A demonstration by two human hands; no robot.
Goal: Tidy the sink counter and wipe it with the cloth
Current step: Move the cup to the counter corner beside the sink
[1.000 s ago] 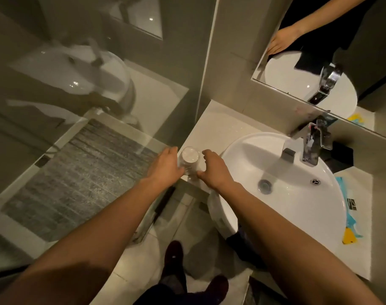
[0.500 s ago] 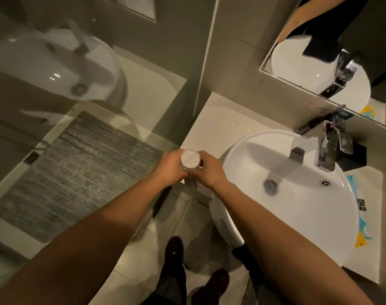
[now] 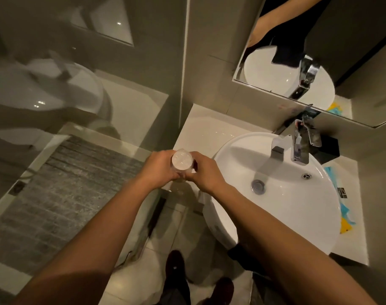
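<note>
Clear plastic cup (image 3: 181, 162) clasped between left hand (image 3: 159, 170) and right hand (image 3: 204, 172), held over counter (image 3: 207, 133) edge, beside white basin (image 3: 297, 205)

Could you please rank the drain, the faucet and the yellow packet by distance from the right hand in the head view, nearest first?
From the right hand, which holds the cup together with the left hand:
1. Drain, in the basin's middle, just to the hand's right.
2. Faucet, at the basin's back, near the mirror.
3. Yellow packet, on the counter beyond the basin's far right rim.
</note>
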